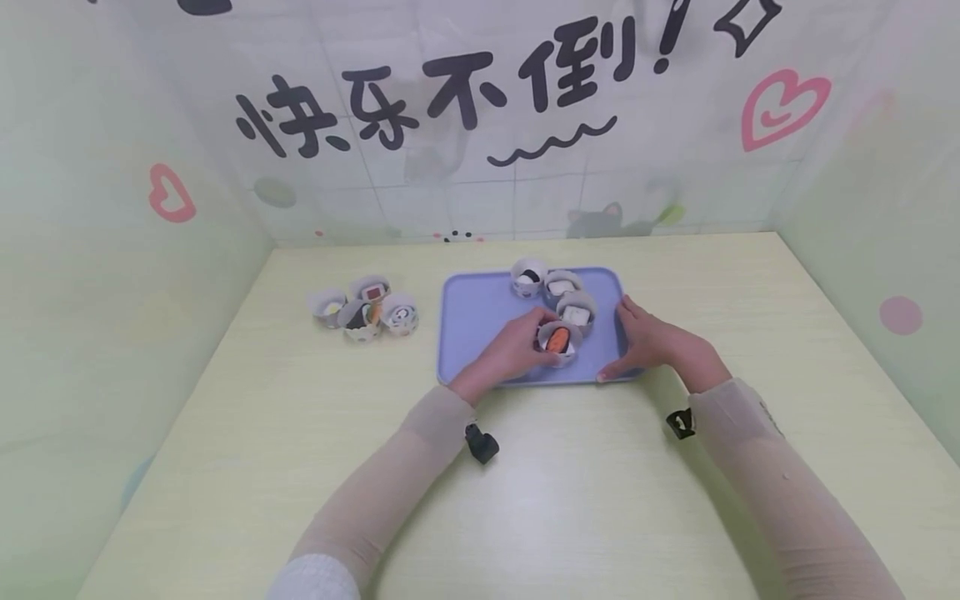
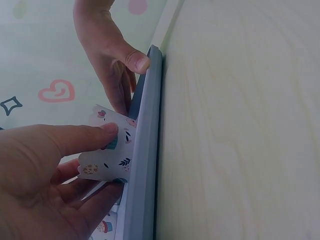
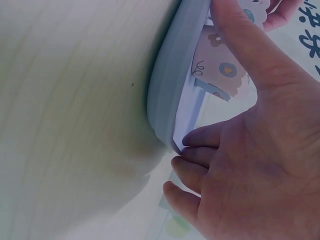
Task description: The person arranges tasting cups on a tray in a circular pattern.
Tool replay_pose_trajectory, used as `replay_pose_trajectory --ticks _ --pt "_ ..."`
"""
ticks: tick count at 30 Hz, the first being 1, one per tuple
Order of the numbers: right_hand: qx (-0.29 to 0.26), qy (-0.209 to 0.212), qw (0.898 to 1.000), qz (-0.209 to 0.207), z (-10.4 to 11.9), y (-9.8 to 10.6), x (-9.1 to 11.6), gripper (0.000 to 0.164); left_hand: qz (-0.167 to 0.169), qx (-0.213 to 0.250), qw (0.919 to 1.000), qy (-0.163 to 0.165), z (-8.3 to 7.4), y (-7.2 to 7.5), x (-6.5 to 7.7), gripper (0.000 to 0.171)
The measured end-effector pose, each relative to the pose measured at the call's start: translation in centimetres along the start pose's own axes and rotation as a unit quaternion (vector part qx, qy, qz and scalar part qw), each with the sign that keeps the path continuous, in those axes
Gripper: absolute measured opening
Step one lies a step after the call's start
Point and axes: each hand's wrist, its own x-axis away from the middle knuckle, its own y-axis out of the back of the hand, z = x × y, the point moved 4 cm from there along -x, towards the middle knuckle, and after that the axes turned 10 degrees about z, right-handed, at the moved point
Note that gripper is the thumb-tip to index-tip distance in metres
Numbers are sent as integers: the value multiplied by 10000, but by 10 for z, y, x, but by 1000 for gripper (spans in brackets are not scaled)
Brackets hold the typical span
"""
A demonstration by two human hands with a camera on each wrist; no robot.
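well, hands (image 1: 519, 343) (image 1: 654, 342) on scalloped papery cup (image 2: 112, 157) and smooth round-cornered blue tray (image 1: 480, 312).

On the back wall (image 1: 450, 208), in the head view between 10 and 1 o'clock, one can read the big black Chinese characters 快乐不倒 (image 1: 468, 104), followed by an exclamation mark (image 1: 672, 29). In the right wrist view, at 2 o'clock, black strokes (image 3: 311, 40) are cut by the edge and not surely readable.

Paper cup (image 2: 114, 162), white with small colored prints, scalloped rim, upright, orange-topped sushi piece (image 1: 557, 340) inside, gripped by left hand (image 1: 516, 346), just inside near rim of blue rectangular tray (image 1: 480, 304), tray flat on table (image 1: 555, 500), right hand (image 1: 651, 340) at its right end
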Motion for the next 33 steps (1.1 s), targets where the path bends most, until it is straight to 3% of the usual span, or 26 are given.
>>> replay_pose_trajectory --ticks 18,33 --pt "52 -7 10000 14 0 1 0 137 114 114 9998 -149 0 -1 1 64" --pt "-32 -17 10000 20 1 0 1 137 -42 555 9984 -3 9 11 10 68"
